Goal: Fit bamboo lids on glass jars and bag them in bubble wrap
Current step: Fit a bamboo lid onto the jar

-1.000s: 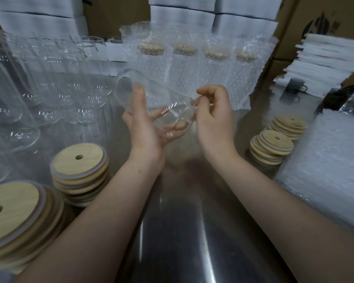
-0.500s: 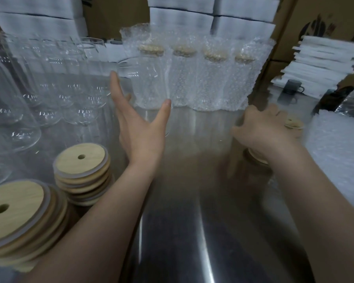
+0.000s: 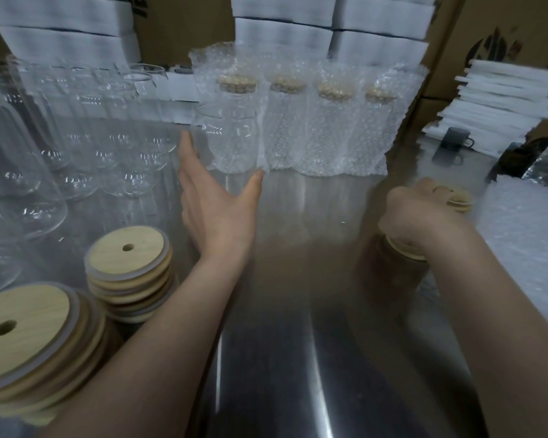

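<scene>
On the steel table (image 3: 298,327), in the head view, the left hand (image 3: 215,207) lies wide, its fingers straight and its thumb spread, reaching toward 1 jar (image 3: 227,134). That jar stands upright and lidless just beyond the hand, framed between fingers and thumb; whether skin touches glass cannot be told. Just behind the jar stands a row of 4 wrapped jars (image 3: 329,134), side by side in bubble wrap, each with a bamboo lid showing near its top. At the far left many bare jars (image 3: 76,143) stand crowded together, all lidless. Near the left forearm sit the left lids (image 3: 128,263) in 2 stacks, each top disc with a small hole. Across the table the right hand (image 3: 421,216) is knuckles up, its fingers curled down over the right lids (image 3: 461,200). 1 stack there shows past the fingertips and another under the wrist; whether the fingers have hold of a lid is hidden. Beside that hand, at the right edge, lies a pile of bags (image 3: 525,241) of bubble wrap. Farther back are a dark mug (image 3: 456,139), stacked white sheets (image 3: 503,96) and cardboard boxes (image 3: 475,33).
</scene>
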Available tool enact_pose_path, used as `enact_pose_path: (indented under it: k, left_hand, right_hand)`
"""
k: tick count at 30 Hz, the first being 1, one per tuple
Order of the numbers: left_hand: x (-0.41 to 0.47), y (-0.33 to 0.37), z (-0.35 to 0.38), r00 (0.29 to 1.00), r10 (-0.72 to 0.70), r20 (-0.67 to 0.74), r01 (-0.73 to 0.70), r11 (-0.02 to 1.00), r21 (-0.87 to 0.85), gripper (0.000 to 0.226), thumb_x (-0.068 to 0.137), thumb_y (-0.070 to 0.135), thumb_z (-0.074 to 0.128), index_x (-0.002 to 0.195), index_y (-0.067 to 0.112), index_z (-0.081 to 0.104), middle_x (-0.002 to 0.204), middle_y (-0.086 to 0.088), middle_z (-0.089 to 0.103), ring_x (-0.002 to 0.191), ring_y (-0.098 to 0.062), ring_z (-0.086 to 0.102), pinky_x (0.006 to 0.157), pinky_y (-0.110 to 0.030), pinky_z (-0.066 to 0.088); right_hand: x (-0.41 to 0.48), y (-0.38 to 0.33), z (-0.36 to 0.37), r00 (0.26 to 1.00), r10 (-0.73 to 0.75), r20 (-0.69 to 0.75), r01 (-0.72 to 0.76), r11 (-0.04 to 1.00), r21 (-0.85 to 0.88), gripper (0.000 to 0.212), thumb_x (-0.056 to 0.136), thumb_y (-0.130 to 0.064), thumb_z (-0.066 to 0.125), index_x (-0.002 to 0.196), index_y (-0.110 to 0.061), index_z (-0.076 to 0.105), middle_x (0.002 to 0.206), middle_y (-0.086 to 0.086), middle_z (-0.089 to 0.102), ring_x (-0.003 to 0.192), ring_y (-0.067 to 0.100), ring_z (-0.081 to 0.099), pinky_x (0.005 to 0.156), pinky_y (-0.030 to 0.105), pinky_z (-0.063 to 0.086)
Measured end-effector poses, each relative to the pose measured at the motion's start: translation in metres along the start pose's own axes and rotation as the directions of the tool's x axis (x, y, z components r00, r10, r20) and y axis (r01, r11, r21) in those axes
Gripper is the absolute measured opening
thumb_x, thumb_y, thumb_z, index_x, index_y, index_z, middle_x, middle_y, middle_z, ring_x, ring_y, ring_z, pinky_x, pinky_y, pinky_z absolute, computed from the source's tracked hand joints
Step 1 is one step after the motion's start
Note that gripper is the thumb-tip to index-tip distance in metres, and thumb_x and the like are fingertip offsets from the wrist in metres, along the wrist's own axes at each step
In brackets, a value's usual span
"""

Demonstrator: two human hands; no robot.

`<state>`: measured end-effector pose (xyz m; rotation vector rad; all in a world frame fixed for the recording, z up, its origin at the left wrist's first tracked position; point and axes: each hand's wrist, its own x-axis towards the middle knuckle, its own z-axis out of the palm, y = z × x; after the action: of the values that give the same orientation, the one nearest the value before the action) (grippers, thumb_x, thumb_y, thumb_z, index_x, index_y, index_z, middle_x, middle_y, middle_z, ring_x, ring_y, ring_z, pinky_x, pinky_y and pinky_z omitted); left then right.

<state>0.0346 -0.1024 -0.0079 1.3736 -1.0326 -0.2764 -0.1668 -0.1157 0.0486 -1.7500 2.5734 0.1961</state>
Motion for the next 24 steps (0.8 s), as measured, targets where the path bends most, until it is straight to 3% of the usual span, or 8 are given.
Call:
enact_pose_path:
  k: [9, 12, 15, 17, 19, 21, 22, 24]
  left_hand:
    - [-0.002, 0.007, -0.001, 0.999, 0.032, -0.006, -0.032, 0.999, 0.042, 0.105, 0.080, 0.031, 0.074, 0.156, 0.021, 0.003, 0.160, -0.009, 0.016, 0.147, -0.023, 0.021, 0.119, -0.047, 0.023]
    - [-0.005, 0.016, -0.004, 0.992, 0.113, -0.053, -0.107, 0.989, 0.100, 0.105, 0.076, 0.028, 0.074, 0.155, 0.017, 0.006, 0.157, -0.017, 0.014, 0.146, -0.028, 0.018, 0.119, -0.049, 0.020]
    - [-0.011, 0.029, -0.006, 0.959, 0.268, -0.089, -0.245, 0.946, 0.211, 0.095, 0.074, 0.025, 0.072, 0.152, 0.006, 0.021, 0.155, -0.021, 0.018, 0.144, -0.033, 0.022, 0.114, -0.058, 0.023]
    - [-0.016, 0.036, -0.006, 0.913, 0.400, -0.077, -0.368, 0.891, 0.268, 0.087, 0.074, 0.020, 0.070, 0.148, 0.000, 0.029, 0.153, -0.026, 0.022, 0.143, -0.039, 0.025, 0.111, -0.064, 0.024]
    - [-0.020, 0.041, -0.005, 0.845, 0.533, -0.028, -0.504, 0.814, 0.287, 0.082, 0.074, 0.015, 0.068, 0.146, -0.001, 0.031, 0.150, -0.031, 0.025, 0.142, -0.044, 0.027, 0.109, -0.066, 0.025]
    - [-0.024, 0.045, -0.003, 0.773, 0.633, 0.031, -0.622, 0.747, 0.235, 0.079, 0.074, 0.009, 0.067, 0.144, -0.001, 0.031, 0.148, -0.034, 0.027, 0.141, -0.047, 0.028, 0.108, -0.065, 0.030]
    - [-0.025, 0.045, -0.001, 0.747, 0.661, 0.062, -0.660, 0.728, 0.186, 0.077, 0.073, 0.006, 0.068, 0.142, -0.005, 0.034, 0.146, -0.035, 0.028, 0.140, -0.048, 0.029, 0.108, -0.064, 0.032]
    - [-0.029, 0.043, 0.001, 0.746, 0.644, 0.171, -0.662, 0.744, 0.087, 0.073, 0.075, 0.004, 0.068, 0.141, -0.008, 0.037, 0.148, -0.030, 0.031, 0.142, -0.045, 0.028, 0.115, -0.055, 0.029]
  right_hand:
    - [-0.001, -0.001, -0.001, 1.000, 0.011, -0.026, -0.009, 0.998, 0.070, 0.047, 0.089, -0.009, 0.053, 0.136, -0.007, 0.044, 0.143, 0.021, 0.026, 0.139, 0.042, 0.019, 0.108, 0.057, 0.029]
    - [-0.003, -0.002, -0.001, 0.984, -0.032, -0.174, 0.069, 0.975, 0.211, 0.037, 0.088, -0.013, 0.057, 0.124, -0.013, 0.056, 0.135, 0.018, 0.037, 0.133, 0.040, 0.029, 0.106, 0.053, 0.034]
    - [-0.007, -0.006, -0.002, 0.927, -0.118, -0.356, 0.257, 0.891, 0.373, 0.024, 0.084, -0.024, 0.061, 0.107, -0.021, 0.063, 0.125, 0.014, 0.052, 0.122, 0.038, 0.043, 0.102, 0.050, 0.040]
    - [-0.010, -0.013, -0.002, 0.908, -0.141, -0.396, 0.363, 0.736, 0.572, 0.015, 0.082, -0.029, 0.064, 0.097, -0.027, 0.065, 0.114, 0.005, 0.063, 0.112, 0.030, 0.055, 0.097, 0.047, 0.046]
    - [-0.014, -0.022, 0.001, 0.925, -0.129, -0.357, 0.376, 0.438, 0.817, 0.013, 0.082, -0.026, 0.066, 0.094, -0.024, 0.071, 0.091, -0.004, 0.068, 0.087, 0.012, 0.065, 0.081, 0.031, 0.053]
    - [-0.017, -0.030, 0.003, 0.951, -0.132, -0.278, 0.297, 0.158, 0.942, 0.012, 0.086, -0.019, 0.063, 0.090, -0.014, 0.074, 0.070, -0.009, 0.061, 0.060, -0.001, 0.058, 0.057, 0.017, 0.048]
    - [-0.018, -0.033, 0.004, 0.962, -0.148, -0.229, 0.239, 0.050, 0.970, 0.014, 0.089, -0.018, 0.061, 0.089, -0.011, 0.073, 0.069, -0.008, 0.059, 0.060, 0.000, 0.058, 0.054, 0.017, 0.046]
    - [-0.018, -0.039, 0.005, 0.969, -0.213, -0.125, 0.096, -0.141, 0.985, 0.016, 0.095, -0.020, 0.055, 0.093, -0.016, 0.070, 0.082, -0.001, 0.063, 0.076, 0.011, 0.061, 0.064, 0.028, 0.051]
